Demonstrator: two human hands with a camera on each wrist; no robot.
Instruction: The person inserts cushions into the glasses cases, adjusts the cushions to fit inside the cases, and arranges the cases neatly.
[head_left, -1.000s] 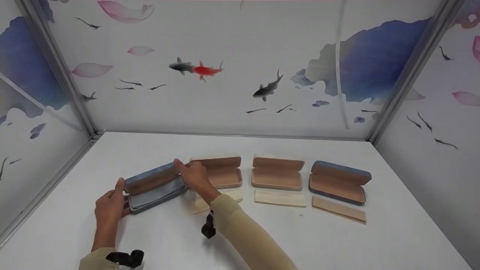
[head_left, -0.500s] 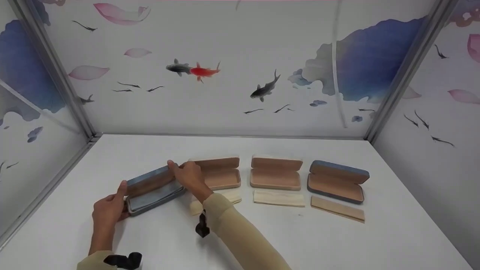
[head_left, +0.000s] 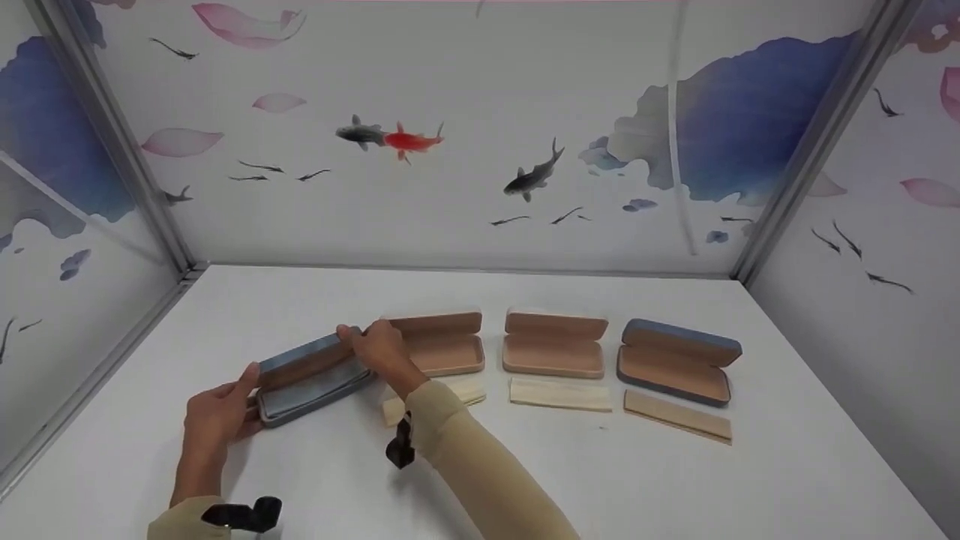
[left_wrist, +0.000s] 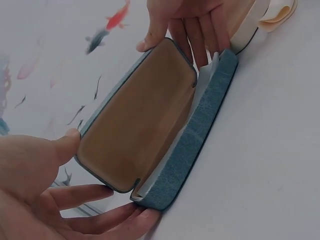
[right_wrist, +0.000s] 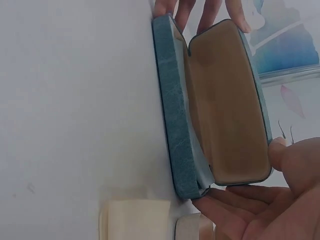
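A blue eyeglass case (head_left: 321, 403) with a brown lining stands partly open at the left of the table, its lid tilted up. In it lies a folded blue-grey cloth (head_left: 311, 388). My left hand (head_left: 216, 414) holds the case's left end, thumb on the lid's edge and fingers against the end of the base. The right hand (head_left: 381, 351) grips the other end likewise, its thumb at the lid's top corner. Both wrist views show the lid's brown lining, with the cloth (right_wrist: 200, 165) edging up along the base's rim.
To the right stand a cream case (head_left: 450, 356), another cream case (head_left: 553, 358) and a blue case (head_left: 675, 371), all open. Before them lie a cream cloth (head_left: 466, 390), partly behind my right arm, another cream cloth (head_left: 560, 395) and a tan cloth (head_left: 677, 417). Printed panels wall the table.
The left hand and the case's left end have shifted slightly right. My right hand has moved a little left along the lid, and the lid sits slightly lower.
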